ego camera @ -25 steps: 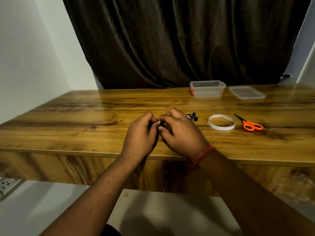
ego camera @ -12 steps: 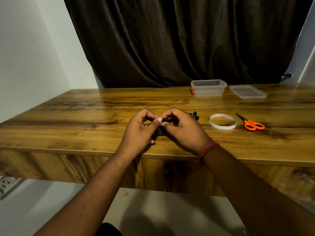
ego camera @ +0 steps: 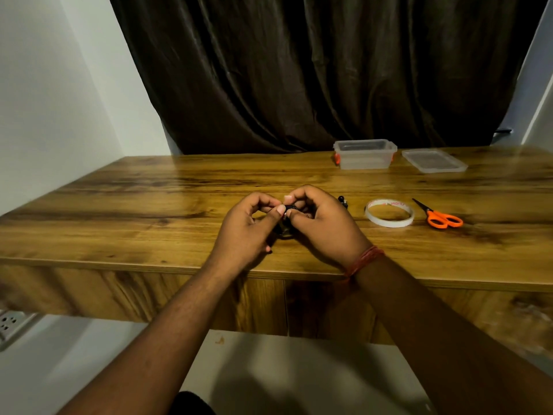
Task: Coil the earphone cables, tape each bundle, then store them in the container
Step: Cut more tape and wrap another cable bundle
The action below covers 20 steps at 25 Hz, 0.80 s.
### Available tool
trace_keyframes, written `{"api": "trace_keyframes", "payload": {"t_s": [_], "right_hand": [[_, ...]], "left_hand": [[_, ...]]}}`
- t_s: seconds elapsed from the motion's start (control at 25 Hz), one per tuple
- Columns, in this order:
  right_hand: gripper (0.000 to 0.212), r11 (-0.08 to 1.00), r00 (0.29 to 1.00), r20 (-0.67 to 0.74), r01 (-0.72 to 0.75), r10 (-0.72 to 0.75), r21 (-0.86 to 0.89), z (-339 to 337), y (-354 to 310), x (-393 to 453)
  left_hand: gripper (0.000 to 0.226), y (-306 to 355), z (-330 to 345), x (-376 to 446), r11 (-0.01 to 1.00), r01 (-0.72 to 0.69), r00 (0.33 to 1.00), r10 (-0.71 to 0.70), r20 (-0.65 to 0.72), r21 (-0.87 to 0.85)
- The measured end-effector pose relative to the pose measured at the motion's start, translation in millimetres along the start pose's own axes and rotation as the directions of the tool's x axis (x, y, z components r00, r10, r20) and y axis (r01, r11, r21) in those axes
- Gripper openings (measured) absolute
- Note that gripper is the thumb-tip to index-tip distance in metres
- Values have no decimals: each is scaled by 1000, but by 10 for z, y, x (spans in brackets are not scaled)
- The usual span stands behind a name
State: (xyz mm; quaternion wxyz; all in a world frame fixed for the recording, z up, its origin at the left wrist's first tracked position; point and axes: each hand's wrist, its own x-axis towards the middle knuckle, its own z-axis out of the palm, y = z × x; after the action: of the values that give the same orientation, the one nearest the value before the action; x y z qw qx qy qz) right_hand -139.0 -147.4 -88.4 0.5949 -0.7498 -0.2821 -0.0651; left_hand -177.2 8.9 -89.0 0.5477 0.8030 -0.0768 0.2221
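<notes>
A black coiled earphone cable [ego camera: 285, 224] is held just above the wooden table [ego camera: 149, 211] near its front edge. My left hand [ego camera: 250, 232] and my right hand [ego camera: 324, 226] meet over it, and both pinch it between thumb and fingers. Most of the coil is hidden behind my fingers. A second black earphone [ego camera: 343, 201] peeks out on the table right behind my right hand. The roll of white tape [ego camera: 389, 216] lies flat to the right. At the back right stands the clear, open container [ego camera: 365, 154].
Orange-handled scissors [ego camera: 440, 218] lie right of the tape. The container's clear lid [ego camera: 434, 160] rests flat beside the container. A dark curtain [ego camera: 314, 70] hangs behind the table. A white socket strip [ego camera: 10, 323] sits low on the left wall.
Both hands have lifted a little and opened up at the top, so the black coil shows between the fingertips. Everything else on the table is where it was.
</notes>
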Motion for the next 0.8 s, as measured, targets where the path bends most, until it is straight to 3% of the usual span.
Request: {"api": "trace_keyframes", "payload": {"t_s": [0.16, 0.48, 0.8], "right_hand": [[18, 983, 997, 77, -26, 12, 183, -3, 41, 19], [34, 986, 989, 149, -11, -14, 166, -20, -16, -7], [32, 979, 989, 147, -19, -11, 204, -15, 38, 22]], "left_hand": [[1, -31, 2, 0, 1000, -16, 1000, 15, -15, -9], [1, -51, 1, -4, 1000, -26, 1000, 25, -13, -17], [5, -56, -5, -4, 999, -30, 1000, 30, -9, -27]]}}
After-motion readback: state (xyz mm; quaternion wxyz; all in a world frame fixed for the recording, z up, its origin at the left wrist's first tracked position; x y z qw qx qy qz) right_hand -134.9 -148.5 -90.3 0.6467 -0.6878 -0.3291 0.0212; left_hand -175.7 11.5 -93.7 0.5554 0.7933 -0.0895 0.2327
